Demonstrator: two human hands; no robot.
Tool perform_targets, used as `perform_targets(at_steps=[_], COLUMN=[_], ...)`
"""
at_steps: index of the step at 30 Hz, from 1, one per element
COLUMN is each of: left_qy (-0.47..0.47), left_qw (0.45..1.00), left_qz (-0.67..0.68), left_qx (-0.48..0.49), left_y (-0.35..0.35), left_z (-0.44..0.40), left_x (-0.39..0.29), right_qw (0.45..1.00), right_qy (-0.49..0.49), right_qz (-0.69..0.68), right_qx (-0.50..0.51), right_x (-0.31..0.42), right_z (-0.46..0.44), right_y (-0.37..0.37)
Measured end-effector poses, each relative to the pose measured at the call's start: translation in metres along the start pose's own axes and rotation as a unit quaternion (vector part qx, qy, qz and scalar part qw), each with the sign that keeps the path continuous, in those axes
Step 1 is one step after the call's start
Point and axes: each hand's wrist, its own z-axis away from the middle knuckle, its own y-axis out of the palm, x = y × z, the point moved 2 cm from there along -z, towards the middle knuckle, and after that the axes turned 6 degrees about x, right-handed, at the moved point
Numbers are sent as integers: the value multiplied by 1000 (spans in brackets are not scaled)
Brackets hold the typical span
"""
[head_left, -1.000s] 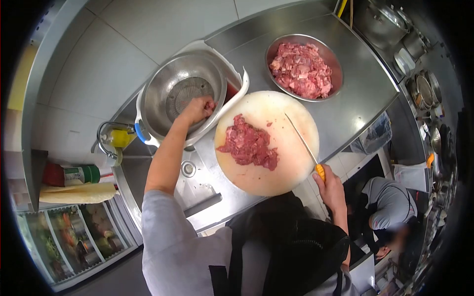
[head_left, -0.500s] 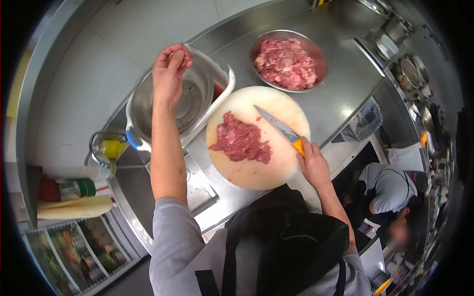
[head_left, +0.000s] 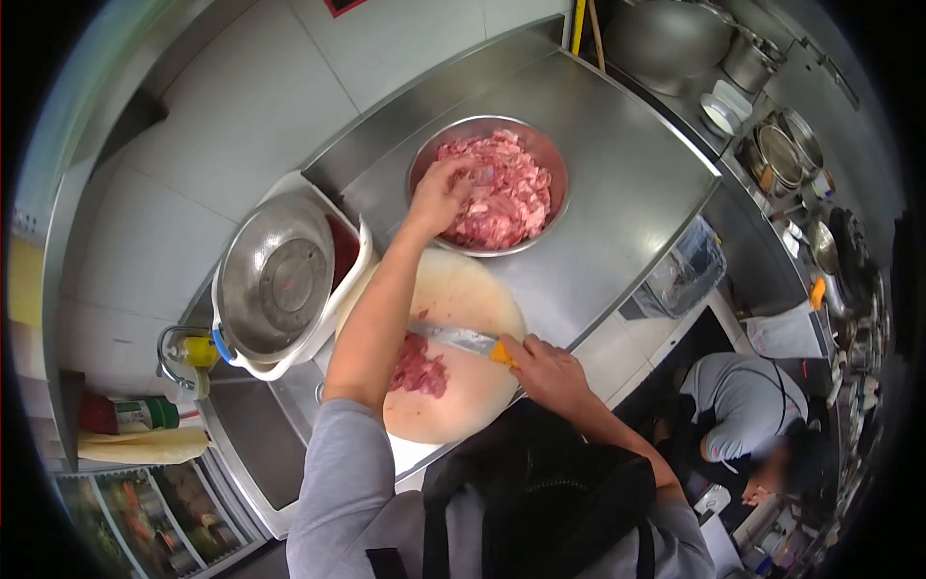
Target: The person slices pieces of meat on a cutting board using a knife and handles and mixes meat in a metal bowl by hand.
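Observation:
My left hand (head_left: 442, 200) reaches over the metal bowl (head_left: 552, 224) of cut raw meat (head_left: 511, 183). Its thumb and fingers are apart, with the fingertips right at the meat. In my right hand (head_left: 550, 374) is a knife (head_left: 463, 339) with a yellow handle, its blade lying across the round cutting board (head_left: 482, 396). A small heap of darker red meat (head_left: 421, 374) rests on the board beside the blade. My left forearm hides part of the board and possibly more of that heap.
Left of the board, an empty metal basin (head_left: 260, 323) sits tilted on a white tub (head_left: 352, 270) with red contents. A sink (head_left: 260, 434) lies nearer. A bin with a clear bag (head_left: 690, 265) stands beyond the counter's right edge. Another person (head_left: 743, 400) bends over at right.
My left hand has moved from above the basin, where it pinched a piece of meat, to the meat bowl. The knife has shifted toward the heap. The camera view has turned.

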Motion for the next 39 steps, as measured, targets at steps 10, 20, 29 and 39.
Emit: perform_targets(at_steps=[10, 20, 29, 39], left_qy=[-371, -391, -332, -230], left_qw=[925, 896, 941, 948], left_qz=[24, 210, -25, -218], left_qx=[79, 31, -52, 18], left_y=[19, 23, 68, 177], left_z=[-40, -49, -44, -84], left_x=[80, 93, 14, -31], right_qw=[970, 721, 710, 703], right_qy=[151, 133, 150, 173], right_qz=[-185, -673, -674, -678], right_qx=[-55, -94, -140, -122], right_x=[-214, -235, -243, -251], right_z=[44, -192, -215, -213], right_y=[-62, -70, -45, -52])
